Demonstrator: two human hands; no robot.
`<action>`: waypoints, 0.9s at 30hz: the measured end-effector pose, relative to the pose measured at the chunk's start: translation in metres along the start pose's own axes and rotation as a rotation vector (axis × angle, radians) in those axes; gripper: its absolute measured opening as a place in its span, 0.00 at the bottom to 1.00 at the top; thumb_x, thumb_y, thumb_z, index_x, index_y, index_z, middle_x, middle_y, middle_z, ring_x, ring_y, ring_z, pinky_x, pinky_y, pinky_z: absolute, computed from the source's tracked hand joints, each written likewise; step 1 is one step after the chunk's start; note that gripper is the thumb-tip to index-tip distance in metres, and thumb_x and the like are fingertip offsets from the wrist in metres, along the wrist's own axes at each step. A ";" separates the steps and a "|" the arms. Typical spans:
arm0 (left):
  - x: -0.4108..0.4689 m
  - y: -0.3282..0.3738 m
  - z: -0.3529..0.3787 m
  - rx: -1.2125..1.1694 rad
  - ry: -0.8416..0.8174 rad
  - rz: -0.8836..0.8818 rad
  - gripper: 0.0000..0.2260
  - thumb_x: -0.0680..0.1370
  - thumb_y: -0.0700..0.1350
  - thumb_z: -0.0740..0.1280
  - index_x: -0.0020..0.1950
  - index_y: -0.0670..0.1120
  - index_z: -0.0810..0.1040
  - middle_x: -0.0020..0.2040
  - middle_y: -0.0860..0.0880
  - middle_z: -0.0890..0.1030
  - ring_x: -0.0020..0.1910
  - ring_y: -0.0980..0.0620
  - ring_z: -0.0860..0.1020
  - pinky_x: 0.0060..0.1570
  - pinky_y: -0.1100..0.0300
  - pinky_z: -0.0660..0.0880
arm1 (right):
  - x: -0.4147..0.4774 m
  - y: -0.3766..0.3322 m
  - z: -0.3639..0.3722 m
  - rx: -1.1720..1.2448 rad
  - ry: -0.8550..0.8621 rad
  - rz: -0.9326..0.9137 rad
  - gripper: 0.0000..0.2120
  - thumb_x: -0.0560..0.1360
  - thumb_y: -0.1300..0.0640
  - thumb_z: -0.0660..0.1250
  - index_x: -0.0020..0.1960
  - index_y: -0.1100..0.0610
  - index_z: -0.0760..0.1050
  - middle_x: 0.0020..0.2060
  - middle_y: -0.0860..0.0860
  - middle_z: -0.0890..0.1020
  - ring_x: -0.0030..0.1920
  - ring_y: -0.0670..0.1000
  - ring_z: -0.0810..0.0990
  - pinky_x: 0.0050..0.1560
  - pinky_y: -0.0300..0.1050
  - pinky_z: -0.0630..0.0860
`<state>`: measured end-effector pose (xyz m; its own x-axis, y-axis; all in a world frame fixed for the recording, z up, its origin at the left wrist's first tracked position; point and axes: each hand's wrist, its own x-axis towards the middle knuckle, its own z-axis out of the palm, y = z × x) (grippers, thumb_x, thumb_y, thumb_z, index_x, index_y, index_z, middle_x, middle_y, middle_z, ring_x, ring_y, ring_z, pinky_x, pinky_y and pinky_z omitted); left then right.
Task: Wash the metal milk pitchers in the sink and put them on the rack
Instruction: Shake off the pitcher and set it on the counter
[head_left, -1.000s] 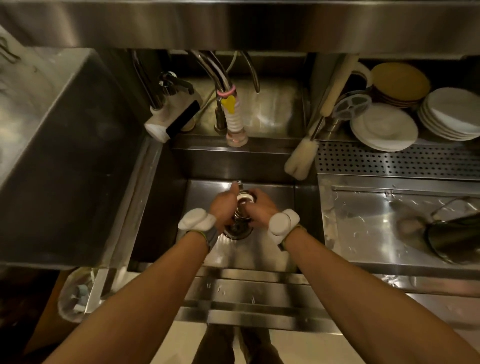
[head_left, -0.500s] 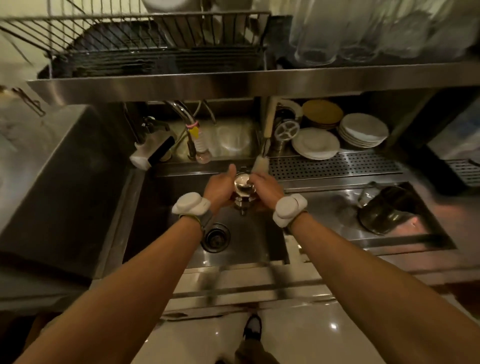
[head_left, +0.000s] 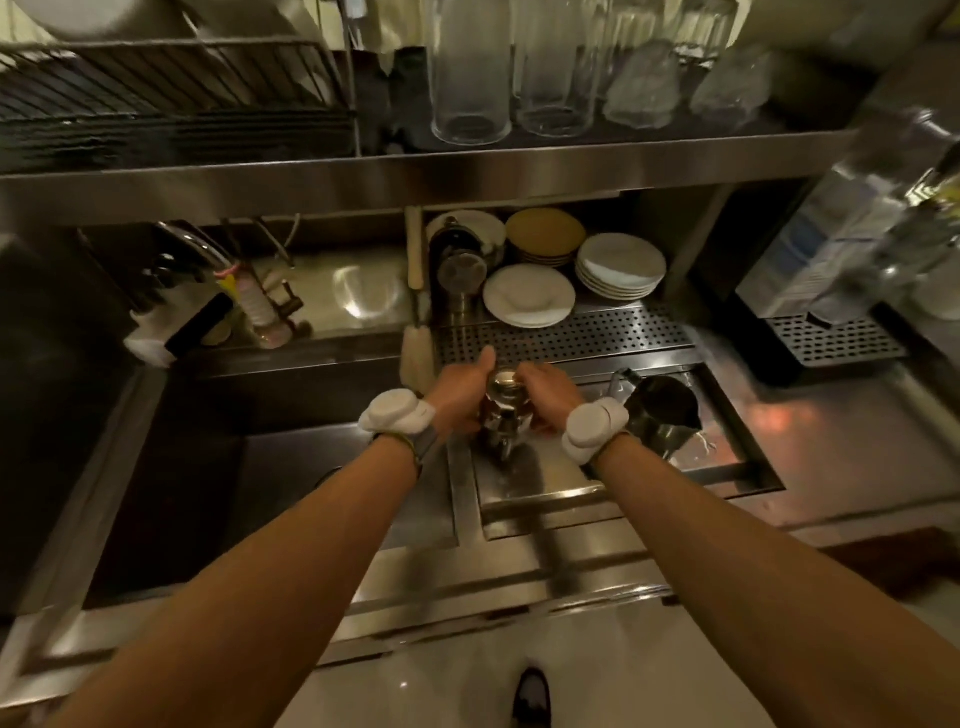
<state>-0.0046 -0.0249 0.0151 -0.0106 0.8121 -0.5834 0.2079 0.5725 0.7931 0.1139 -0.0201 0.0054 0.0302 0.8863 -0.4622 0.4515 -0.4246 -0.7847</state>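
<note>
Tabletop (head_left: 857, 457): stainless steel, with basin and recessed tray set into it.
Rack (head_left: 171, 93): wire, on the shelf (head_left: 415, 176) above the basin.
Sink (head_left: 311, 493): dark basin, left of the tray.
Tray (head_left: 727, 480): wet; second pitcher (head_left: 662, 410) lies tilted in it.
Left hand (head_left: 460, 395): grip closed on small pitcher (head_left: 501, 408), thumb raised.
Right hand (head_left: 545, 395): grip closed on its right side.
Small pitcher: held over the tray's left end.

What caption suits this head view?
Left hand and right hand grip a small metal pitcher over the recessed tray, larger pitcher at right.
</note>
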 end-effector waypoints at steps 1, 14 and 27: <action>0.008 -0.004 0.005 -0.019 -0.012 -0.035 0.24 0.77 0.63 0.57 0.51 0.43 0.78 0.59 0.41 0.80 0.59 0.41 0.78 0.62 0.45 0.74 | 0.006 0.005 -0.003 -0.036 -0.031 0.007 0.15 0.79 0.51 0.55 0.40 0.56 0.74 0.47 0.59 0.81 0.48 0.61 0.80 0.54 0.57 0.77; 0.011 0.011 0.024 0.332 0.232 0.220 0.16 0.81 0.53 0.57 0.40 0.46 0.75 0.45 0.44 0.76 0.47 0.48 0.74 0.52 0.54 0.70 | 0.015 0.010 -0.022 -0.170 -0.185 -0.122 0.14 0.79 0.52 0.57 0.43 0.58 0.77 0.38 0.53 0.78 0.39 0.53 0.77 0.46 0.48 0.73; 0.009 0.047 0.117 0.521 0.071 0.362 0.15 0.80 0.43 0.59 0.58 0.37 0.80 0.60 0.39 0.80 0.61 0.41 0.76 0.61 0.53 0.70 | 0.008 0.058 -0.132 -0.568 0.246 -0.073 0.35 0.63 0.41 0.75 0.67 0.48 0.70 0.65 0.54 0.74 0.67 0.61 0.68 0.66 0.56 0.65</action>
<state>0.1195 -0.0037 0.0267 0.0881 0.9596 -0.2673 0.6588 0.1452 0.7381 0.2576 -0.0132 0.0108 0.1554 0.9546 -0.2541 0.8621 -0.2566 -0.4370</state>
